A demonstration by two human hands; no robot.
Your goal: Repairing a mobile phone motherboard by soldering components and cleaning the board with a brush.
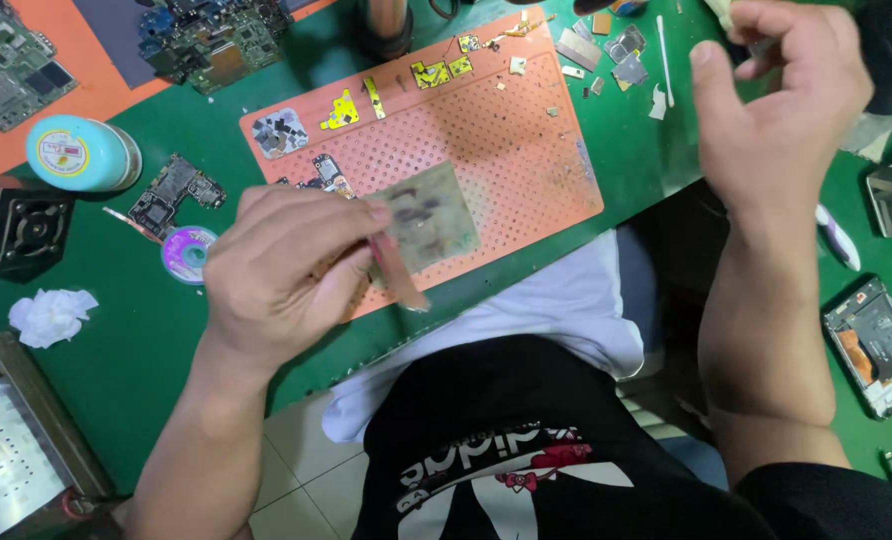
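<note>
From the head camera, the left hand [284,262] hangs over the near edge of the orange perforated silicone work mat [526,140], its thumb and fingers pinched on a thin, stained, squarish translucent sheet [428,215] with a pinkish strip hanging below the grip (motion blurs it, so its exact make is hard to tell). The sheet is held tilted above the mat, not resting on it. It looks light and flexible, likely to bend or flutter, so the edge grip it has now seems apt; a smudged face would be slippery.

The right hand [776,120] is raised at the far right of the green counter [136,330], fingers curled around something small and pale near its fingertips; what it is cannot be made out.

Around them: small yellow and metal phone parts [341,110] on the mat's far side, a bare circuit board [171,192] and a spool of solder wick [188,253] to the left, a crumpled white tissue [51,314], and an opened phone body [874,347] at right.
</note>
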